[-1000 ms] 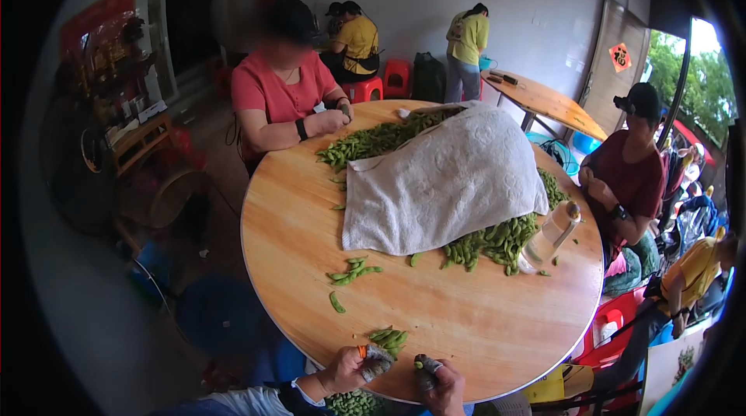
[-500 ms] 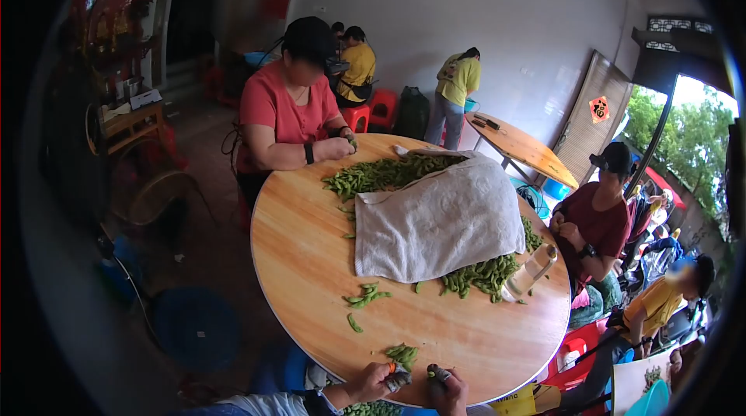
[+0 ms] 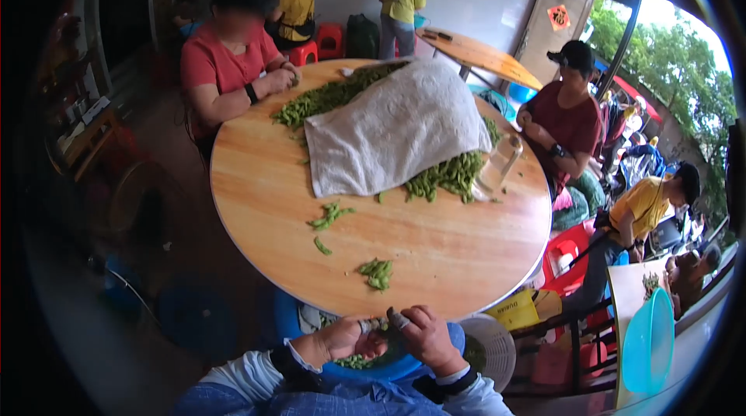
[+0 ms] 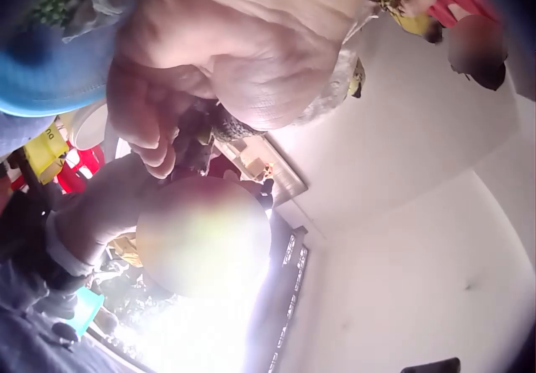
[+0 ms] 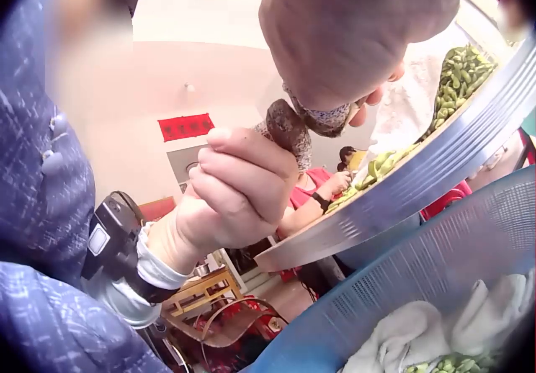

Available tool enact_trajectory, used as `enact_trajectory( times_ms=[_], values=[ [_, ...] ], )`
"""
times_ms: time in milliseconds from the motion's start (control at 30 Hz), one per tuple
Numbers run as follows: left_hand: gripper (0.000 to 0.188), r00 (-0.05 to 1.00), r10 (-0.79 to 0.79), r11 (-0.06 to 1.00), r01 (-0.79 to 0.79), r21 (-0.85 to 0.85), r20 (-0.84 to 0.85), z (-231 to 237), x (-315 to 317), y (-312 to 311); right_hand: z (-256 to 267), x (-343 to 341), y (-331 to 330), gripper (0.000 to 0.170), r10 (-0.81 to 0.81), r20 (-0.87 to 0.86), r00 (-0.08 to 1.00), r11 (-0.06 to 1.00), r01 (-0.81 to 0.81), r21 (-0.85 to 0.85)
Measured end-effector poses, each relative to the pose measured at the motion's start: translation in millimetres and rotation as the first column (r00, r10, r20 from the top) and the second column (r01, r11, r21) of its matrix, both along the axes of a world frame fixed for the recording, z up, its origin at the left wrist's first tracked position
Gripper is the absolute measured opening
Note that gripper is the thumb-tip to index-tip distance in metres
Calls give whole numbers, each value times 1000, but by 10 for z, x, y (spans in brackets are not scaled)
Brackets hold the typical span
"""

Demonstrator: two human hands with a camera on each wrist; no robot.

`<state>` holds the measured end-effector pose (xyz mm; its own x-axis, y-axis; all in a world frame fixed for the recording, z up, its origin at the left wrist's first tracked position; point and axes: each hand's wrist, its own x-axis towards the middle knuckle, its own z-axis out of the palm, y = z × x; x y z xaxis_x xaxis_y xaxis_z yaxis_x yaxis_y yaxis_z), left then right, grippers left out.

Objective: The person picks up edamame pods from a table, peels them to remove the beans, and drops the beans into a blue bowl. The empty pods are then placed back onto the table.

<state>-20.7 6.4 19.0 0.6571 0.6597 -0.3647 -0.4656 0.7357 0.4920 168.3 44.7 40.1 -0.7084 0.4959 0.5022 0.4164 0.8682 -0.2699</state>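
Note:
In the head view my left hand (image 3: 342,340) and right hand (image 3: 427,340) meet just off the table's near edge, above a blue basin (image 3: 286,323) with green beans (image 3: 353,361) in it. Fingers on both are curled, and a scrap of green that looks like a soybean pod (image 3: 381,324) shows at the fingertips, mostly hidden. Grey wraps cover the working digits; in the right wrist view a dark wrapped tip of the left hand (image 5: 239,180) touches the right hand's (image 5: 352,46) wrap. A small heap of soybean pods (image 3: 377,274) lies on the table nearby.
The round wooden table (image 3: 264,214) bears a larger pod pile (image 3: 451,176) under a white towel (image 3: 396,128), plus a clear bottle (image 3: 497,167). A white basket (image 3: 497,342) stands right of the basin. Two people sit across the table, one in red (image 3: 229,66), one in maroon (image 3: 571,117).
Both hands have come back from over the table's near edge to above the basin and closed together. The head view has shifted; the pods and towel stay put.

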Motion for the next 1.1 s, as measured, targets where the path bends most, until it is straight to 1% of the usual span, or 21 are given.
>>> enact_trajectory(
  times_ms=[67,133,167,200,233,267,300,333,367,400,433,467,533,633,733,833,900,1000,1100],
  values=[
    [22,1000,-6,1000,7,-13,25,36,18,-22,122,-4,-46,42,-14,-3,1000,1000,14,0],
    [29,997,2,995,-10,98,81,49,18,-46,113,0,-82,36,-70,-31,997,995,68,-69],
    [25,995,84,994,-87,59,44,120,53,-80,111,12,-156,32,-172,-125,977,950,131,-282],
    [25,993,112,981,-106,162,-29,103,41,-86,149,13,-211,28,-290,-196,937,863,167,-477],
    [24,985,144,957,-113,265,-98,78,25,-97,158,20,-252,24,-416,-236,878,737,174,-653],
    [24,970,179,924,-109,366,-162,59,14,-114,124,52,-267,23,-410,-283,867,651,61,-757],
    [22,944,210,884,-71,463,-256,63,-2,-115,91,100,-258,23,-411,-330,850,552,-56,-832],
    [22,880,326,777,-40,628,-347,91,31,-110,75,127,-262,23,-420,-375,826,440,-176,-881],
    [22,798,448,647,22,762,-403,145,88,-120,97,140,-279,27,-419,-401,815,304,-290,-907],
    [22,705,571,497,110,861,-420,206,125,-129,122,135,-288,24,-409,-383,828,267,-293,-918],
    [23,611,579,506,250,826,-540,262,111,-139,143,121,-295,22,-397,-366,841,230,-295,-927],
    [21,518,629,439,377,815,-579,227,110,-149,143,111,-303,21,-384,-350,854,192,-297,-935],
    [20,321,734,318,617,720,-599,153,114,-176,91,96,-319,20,-381,-350,856,174,-305,-936],
    [16,245,777,226,750,621,-579,253,109,-169,57,57,-326,19,-383,-366,848,157,-330,-931],
    [9,234,821,143,799,584,-521,281,111,-157,43,43,-318,18,-393,-334,857,127,-309,-942],
    [9,225,806,140,826,546,-547,272,119,-153,46,41,-313,18,-387,-298,873,129,-269,-954],
    [8,230,805,120,840,529,-547,333,126,-139,22,47,-305,17,-377,-273,885,138,-237,-962],
    [6,247,809,87,847,524,-533,332,122,-124,52,31,-313,17,-396,-279,875,124,-250,-960],
    [5,251,810,66,859,508,-531,349,130,-119,4,37,-321,15,-399,-274,875,135,-239,-961]
  ],
)
